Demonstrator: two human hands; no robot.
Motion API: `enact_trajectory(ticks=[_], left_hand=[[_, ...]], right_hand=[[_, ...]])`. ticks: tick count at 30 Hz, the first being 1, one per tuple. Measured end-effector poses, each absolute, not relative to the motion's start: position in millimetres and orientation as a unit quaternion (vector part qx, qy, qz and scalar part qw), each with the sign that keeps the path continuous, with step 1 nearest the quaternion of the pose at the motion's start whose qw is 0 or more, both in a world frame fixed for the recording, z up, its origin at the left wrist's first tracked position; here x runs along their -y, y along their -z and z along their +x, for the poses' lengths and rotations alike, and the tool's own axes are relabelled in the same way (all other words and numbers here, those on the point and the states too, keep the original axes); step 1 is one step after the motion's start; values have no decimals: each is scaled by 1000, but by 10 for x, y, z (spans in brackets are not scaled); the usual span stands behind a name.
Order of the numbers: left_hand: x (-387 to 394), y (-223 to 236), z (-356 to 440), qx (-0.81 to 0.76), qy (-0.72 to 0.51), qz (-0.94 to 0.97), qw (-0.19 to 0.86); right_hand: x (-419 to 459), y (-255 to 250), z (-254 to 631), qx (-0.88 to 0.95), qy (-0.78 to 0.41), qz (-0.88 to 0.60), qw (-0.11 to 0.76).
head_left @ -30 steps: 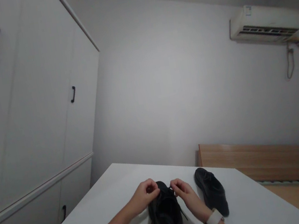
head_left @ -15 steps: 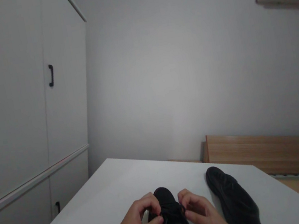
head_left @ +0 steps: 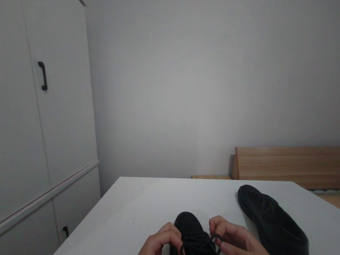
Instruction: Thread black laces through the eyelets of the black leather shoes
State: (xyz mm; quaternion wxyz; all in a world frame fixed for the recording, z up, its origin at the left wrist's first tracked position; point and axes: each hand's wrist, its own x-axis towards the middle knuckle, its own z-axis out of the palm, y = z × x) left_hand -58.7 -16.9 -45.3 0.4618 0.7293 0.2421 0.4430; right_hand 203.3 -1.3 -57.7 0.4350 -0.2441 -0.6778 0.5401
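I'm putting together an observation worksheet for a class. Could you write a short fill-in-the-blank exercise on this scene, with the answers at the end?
1. The left hand and right hand are at the laces of the near black lace-up shoe, whose toe points ____ from the person.
2. The other black lace-up shoe lies on the person's ____ side.
3. Both shoes rest on a table coloured ____.
4. The cabinet door handle is coloured ____.

Missing words: away; right; white; black.

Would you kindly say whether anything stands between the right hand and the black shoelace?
Nothing visible does: the right hand touches the black shoelace, and the second black shoe lies off to the right.
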Motion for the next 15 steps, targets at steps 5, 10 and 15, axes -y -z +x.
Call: enact_trajectory(ticks=[5,10,15], left_hand=[[96,526,-634,-239,-477,697,479],[130,531,-631,-223,-436,730,476],[125,526,-618,-244,-443,703,499]], right_hand=[[19,588,2015,657,-533,-250,470],[72,498,2032,679,-552,-246,417],[76,546,2043,656,-545,-278,441]])
